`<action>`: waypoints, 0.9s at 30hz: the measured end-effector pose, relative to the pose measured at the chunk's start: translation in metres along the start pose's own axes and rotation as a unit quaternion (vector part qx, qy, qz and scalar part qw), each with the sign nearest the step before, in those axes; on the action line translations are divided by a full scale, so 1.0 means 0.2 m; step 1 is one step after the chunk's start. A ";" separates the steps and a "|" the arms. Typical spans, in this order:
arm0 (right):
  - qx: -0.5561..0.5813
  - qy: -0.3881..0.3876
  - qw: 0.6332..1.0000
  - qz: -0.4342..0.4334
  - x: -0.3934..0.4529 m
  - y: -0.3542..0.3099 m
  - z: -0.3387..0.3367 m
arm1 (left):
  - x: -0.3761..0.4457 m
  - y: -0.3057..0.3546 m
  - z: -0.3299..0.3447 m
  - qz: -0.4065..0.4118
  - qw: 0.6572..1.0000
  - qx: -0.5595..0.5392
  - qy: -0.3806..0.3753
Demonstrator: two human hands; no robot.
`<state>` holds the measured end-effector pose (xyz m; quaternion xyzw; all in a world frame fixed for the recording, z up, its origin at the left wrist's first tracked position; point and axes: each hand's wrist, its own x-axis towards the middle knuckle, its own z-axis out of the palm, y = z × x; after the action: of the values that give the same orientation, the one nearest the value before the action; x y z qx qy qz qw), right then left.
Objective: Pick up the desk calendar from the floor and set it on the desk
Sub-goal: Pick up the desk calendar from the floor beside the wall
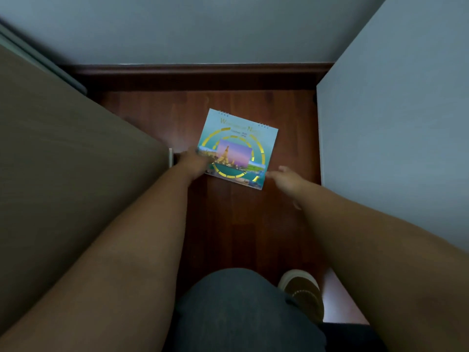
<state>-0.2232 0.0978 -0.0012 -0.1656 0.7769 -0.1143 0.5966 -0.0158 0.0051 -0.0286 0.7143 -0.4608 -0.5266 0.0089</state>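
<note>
A dark reddish-brown wooden floor [253, 224] runs from 6 o'clock up the middle of the view to a dark wooden skirting board [198, 73] at 12 o'clock, above which rises a plain pale blue-grey wall [193, 26]. At 9 o'clock a large flat olive-brown surface [63, 153] of some furniture fills the left side, with a grey-green rail or frame [38, 59] along its far edge at 10 o'clock. At 3 o'clock stands a flat pale grey panel [393, 123], and the light is dim and even.
</note>
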 end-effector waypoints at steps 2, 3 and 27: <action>0.015 -0.003 1.000 0.001 0.02 0.01 0.00 | 0.00 0.00 0.03 -0.012 0.999 -0.035 -0.031; 0.025 -0.005 1.000 0.005 0.04 0.01 -0.01 | -0.01 -0.01 0.04 -0.022 0.997 -0.043 -0.054; -0.043 0.095 0.992 -0.072 -0.62 -0.08 -0.26 | -0.80 0.22 -0.18 0.008 0.987 -0.152 -0.044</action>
<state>-0.2434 0.1315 0.1288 -0.2349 0.8203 -0.1384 0.5027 -0.0210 0.0695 0.1289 0.6772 -0.3810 -0.6213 0.1015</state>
